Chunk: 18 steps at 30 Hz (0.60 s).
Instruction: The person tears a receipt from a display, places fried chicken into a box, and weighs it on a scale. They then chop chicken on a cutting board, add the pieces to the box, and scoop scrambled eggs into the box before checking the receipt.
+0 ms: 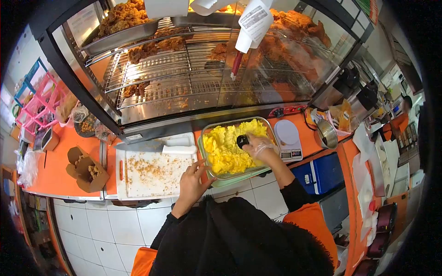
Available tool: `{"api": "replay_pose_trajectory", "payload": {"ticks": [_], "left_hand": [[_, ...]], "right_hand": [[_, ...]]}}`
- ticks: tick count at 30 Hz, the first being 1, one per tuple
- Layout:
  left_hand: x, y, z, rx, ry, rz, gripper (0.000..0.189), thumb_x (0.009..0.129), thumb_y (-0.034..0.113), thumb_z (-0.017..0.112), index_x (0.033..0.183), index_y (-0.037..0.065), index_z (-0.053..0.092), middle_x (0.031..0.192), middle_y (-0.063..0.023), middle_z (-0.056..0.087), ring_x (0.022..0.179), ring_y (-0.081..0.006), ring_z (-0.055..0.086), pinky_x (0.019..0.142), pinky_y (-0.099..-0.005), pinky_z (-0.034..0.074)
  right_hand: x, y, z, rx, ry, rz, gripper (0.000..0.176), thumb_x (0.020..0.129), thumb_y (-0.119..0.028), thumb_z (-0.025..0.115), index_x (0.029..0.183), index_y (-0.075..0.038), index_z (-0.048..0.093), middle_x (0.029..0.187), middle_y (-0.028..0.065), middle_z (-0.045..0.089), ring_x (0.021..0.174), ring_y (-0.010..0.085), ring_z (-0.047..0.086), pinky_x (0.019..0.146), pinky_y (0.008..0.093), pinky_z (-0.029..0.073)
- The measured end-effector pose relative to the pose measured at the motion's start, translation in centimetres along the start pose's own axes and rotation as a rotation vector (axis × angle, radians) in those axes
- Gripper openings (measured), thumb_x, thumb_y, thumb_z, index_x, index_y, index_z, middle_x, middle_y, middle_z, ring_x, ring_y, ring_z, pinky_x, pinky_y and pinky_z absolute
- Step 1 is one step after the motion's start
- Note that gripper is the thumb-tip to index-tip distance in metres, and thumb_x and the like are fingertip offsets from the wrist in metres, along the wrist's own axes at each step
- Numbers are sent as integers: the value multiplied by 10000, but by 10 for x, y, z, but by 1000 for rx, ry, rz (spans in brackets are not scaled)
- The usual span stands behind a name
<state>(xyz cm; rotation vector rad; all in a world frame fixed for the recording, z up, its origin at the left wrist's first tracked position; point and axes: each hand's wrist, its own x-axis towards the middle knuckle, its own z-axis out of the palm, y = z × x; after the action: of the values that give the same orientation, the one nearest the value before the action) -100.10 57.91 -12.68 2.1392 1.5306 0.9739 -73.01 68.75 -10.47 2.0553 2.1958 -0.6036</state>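
A glass-walled tray [212, 176] full of yellow scrambled-egg-like food [225, 147] sits on a light green base. My right hand [260, 148], in a clear plastic glove, is over the food's right side. Its fingers are closed on a small black round object [241, 141] pressed against the food; its exact kind is hidden. At the tray's lower left corner, my bare left hand [192, 183] has its fingers spread, fingertips at the rim. Just left of it lies a white cutting board [154, 179] with brown crumbs and a white-handled knife [177, 150].
A glass display cabinet [193, 112] with fried chicken on racks rises behind the tray. Right of the tray stand a digital scale [291, 154] and a metal bowl [326, 134]. An open cardboard box [91, 180] with fried pieces is at left; a blue box [317, 175] is lower right.
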Motion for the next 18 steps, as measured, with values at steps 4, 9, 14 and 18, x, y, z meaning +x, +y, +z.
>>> {"api": "replay_pose_trajectory", "payload": {"ticks": [4,9,14,18], "left_hand": [[0,0,-1,13,13,0,399,642,242,825,975,92,664,1171,-85,603,976,-286,625,789,-379,528],[0,0,0,9,13,-1,390,645,242,821,969,95,661,1170,-72,603,977,-282,621,793,-380,523],[-2,-1,1,60,4,-7,375,666,272,805,968,104,661,1174,-62,600,951,-268,619,762,-385,513],[-4,-1,3,87,11,-1,385,668,297,799,974,112,658,1177,-52,598,940,-257,616,742,-385,501]], "right_hand": [[-1,-4,-12,65,64,-92,545,853,-314,587,1320,-105,401,939,213,638,924,398,602,802,482,465],[39,-11,-10,-146,244,-29,406,928,-223,462,1315,-116,401,1024,197,623,935,360,618,775,472,494],[38,-21,18,-493,155,-179,449,957,-260,401,1384,-134,342,1173,188,572,969,324,625,784,459,499],[29,-34,-3,-308,-116,-136,676,926,-486,401,1438,-79,229,1080,224,607,995,362,599,833,487,465]]}}
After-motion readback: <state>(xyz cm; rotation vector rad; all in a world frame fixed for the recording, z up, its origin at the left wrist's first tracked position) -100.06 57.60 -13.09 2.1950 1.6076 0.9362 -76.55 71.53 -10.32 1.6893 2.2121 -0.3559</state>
